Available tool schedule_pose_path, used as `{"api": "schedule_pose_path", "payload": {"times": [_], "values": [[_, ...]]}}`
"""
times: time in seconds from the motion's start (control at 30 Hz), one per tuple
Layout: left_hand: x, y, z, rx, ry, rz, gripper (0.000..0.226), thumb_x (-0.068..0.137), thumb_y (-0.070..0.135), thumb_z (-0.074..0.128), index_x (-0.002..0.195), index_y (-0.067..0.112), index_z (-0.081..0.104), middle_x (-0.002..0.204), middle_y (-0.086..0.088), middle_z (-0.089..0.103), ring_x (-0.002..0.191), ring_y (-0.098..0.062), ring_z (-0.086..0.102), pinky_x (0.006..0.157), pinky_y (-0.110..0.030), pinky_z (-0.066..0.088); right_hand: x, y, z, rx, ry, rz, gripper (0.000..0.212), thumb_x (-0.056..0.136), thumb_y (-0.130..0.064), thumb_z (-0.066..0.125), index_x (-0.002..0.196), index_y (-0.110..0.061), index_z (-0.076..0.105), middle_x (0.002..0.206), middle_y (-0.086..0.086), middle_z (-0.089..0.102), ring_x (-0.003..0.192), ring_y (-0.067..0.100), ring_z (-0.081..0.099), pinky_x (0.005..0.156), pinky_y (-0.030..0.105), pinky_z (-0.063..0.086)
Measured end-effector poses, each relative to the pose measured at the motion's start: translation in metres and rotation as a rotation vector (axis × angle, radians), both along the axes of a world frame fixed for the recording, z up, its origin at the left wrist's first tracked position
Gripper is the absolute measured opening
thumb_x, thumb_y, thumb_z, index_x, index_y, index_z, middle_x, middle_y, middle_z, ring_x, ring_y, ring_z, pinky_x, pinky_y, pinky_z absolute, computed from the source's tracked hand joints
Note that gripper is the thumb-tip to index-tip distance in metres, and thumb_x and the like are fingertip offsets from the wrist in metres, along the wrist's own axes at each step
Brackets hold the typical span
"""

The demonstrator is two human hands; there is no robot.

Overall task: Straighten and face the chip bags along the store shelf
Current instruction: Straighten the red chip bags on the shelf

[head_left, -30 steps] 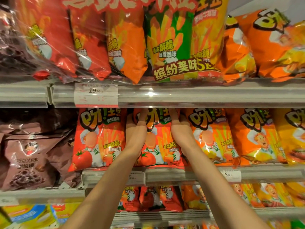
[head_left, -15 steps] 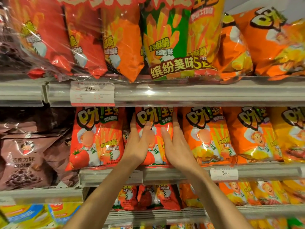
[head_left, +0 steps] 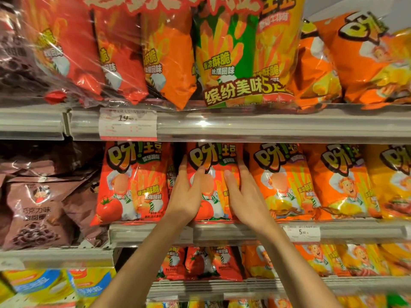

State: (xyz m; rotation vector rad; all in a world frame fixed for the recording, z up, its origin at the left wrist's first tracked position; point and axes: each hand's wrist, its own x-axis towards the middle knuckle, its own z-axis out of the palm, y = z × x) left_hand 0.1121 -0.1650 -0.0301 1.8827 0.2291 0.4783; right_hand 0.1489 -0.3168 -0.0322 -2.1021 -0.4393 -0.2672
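On the middle shelf (head_left: 244, 232) stands a red tomato chip bag (head_left: 213, 156), upright with its front facing out. My left hand (head_left: 186, 196) holds its left edge, thumb on the front and fingers slipped behind the side. Along the right edge my right hand (head_left: 246, 196) grips the same way. A second red tomato bag (head_left: 131, 183) stands to the left, and orange bags (head_left: 282, 181) follow in a row to the right.
Brown chocolate snack bags (head_left: 37, 210) fill the left bay. Large multipacks (head_left: 222, 58) hang over the upper shelf edge, beside a price tag (head_left: 127, 124). Smaller red and orange bags (head_left: 206, 263) line the shelf below. Another price tag (head_left: 303, 233) sits right of my right wrist.
Both hands slid down from the bag's top corners to its sides. The red bag now stands straighter, with its logo fully showing.
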Motion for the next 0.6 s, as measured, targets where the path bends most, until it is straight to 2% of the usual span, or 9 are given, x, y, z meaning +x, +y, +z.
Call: {"api": "schedule_pose_path", "payload": {"times": [0.07,0.13,0.2,0.27,0.33,0.37,0.4,0.47,0.6], "values": [[-0.013,0.004,-0.007,0.02,-0.075,-0.033,0.071,0.097,0.059,0.047,0.157,0.039,0.016,0.162,0.01,0.028,0.148,-0.014,0.029,0.121,-0.037,0.026,-0.005,-0.007,-0.001,0.032,0.01,0.005,0.067,0.101,-0.056,0.042,0.158,-0.028,0.022,0.16,-0.005,0.033,0.146,0.011,0.032,0.111,0.023,0.025],[-0.026,0.009,-0.014,0.004,-0.119,-0.07,0.073,0.089,0.06,0.058,0.153,0.04,0.028,0.156,0.013,0.038,0.141,-0.008,0.04,0.117,-0.038,0.036,-0.012,-0.014,-0.005,0.11,0.009,0.014,0.064,0.096,-0.057,0.051,0.153,-0.032,0.033,0.152,-0.009,0.044,0.139,0.008,0.042,0.115,0.032,0.035],[-0.041,0.013,-0.018,0.024,-0.145,-0.068,0.062,0.092,0.05,0.063,0.147,0.04,0.037,0.148,0.016,0.046,0.132,0.001,0.047,0.107,-0.025,0.044,-0.022,-0.021,-0.01,0.164,0.008,-0.004,0.055,0.095,-0.051,0.058,0.144,-0.033,0.043,0.137,-0.015,0.053,0.125,0.003,0.05,0.108,0.034,0.044],[-0.058,0.015,-0.018,0.066,-0.181,-0.05,0.047,0.096,0.04,0.062,0.141,0.037,0.047,0.136,0.016,0.055,0.121,0.007,0.053,0.094,-0.016,0.047,-0.036,-0.028,-0.013,0.2,0.015,-0.056,0.05,0.094,-0.048,0.061,0.14,-0.032,0.05,0.128,-0.015,0.056,0.117,0.0,0.054,0.099,0.026,0.046],[-0.076,0.018,-0.018,0.068,-0.204,-0.073,0.033,0.098,0.039,0.06,0.131,0.034,0.055,0.114,0.015,0.065,0.103,0.004,0.063,0.082,-0.02,0.051,-0.053,-0.037,-0.014,0.248,0.032,-0.084,0.043,0.094,-0.049,0.06,0.132,-0.031,0.056,0.114,-0.014,0.065,0.102,-0.001,0.062,0.083,0.017,0.048],[-0.084,0.021,-0.02,0.054,-0.201,-0.093,0.027,0.099,0.036,0.059,0.125,0.033,0.058,0.104,0.013,0.068,0.095,0.0,0.065,0.077,-0.021,0.052,-0.062,-0.038,-0.015,0.26,0.052,-0.092,0.035,0.095,-0.046,0.061,0.126,-0.031,0.059,0.103,-0.011,0.067,0.091,0.0,0.064,0.074,0.015,0.049],[-0.091,0.025,-0.022,0.038,-0.178,-0.116,0.022,0.099,0.033,0.059,0.121,0.033,0.06,0.098,0.011,0.07,0.091,-0.004,0.067,0.076,-0.024,0.053,-0.071,-0.038,-0.018,0.272,0.078,-0.098,0.027,0.095,-0.042,0.061,0.12,-0.032,0.062,0.094,-0.008,0.069,0.082,0.004,0.065,0.068,0.019,0.05],[-0.103,0.033,-0.03,0.008,-0.116,-0.159,0.018,0.1,0.025,0.058,0.116,0.032,0.062,0.095,0.012,0.072,0.092,-0.007,0.069,0.081,-0.028,0.054,-0.086,-0.034,-0.029,0.291,0.145,-0.108,0.016,0.095,-0.037,0.063,0.111,-0.032,0.065,0.085,0.001,0.071,0.077,0.014,0.068,0.068,0.032,0.055],[-0.122,0.055,-0.049,-0.055,-0.042,-0.159,0.016,0.097,0.037,0.059,0.112,0.036,0.065,0.101,0.016,0.074,0.096,-0.006,0.068,0.088,-0.034,0.054,-0.111,-0.018,-0.059,0.337,0.271,-0.102,0.009,0.096,-0.024,0.064,0.104,-0.025,0.068,0.081,0.01,0.071,0.08,0.014,0.068,0.076,0.024,0.05]]}}
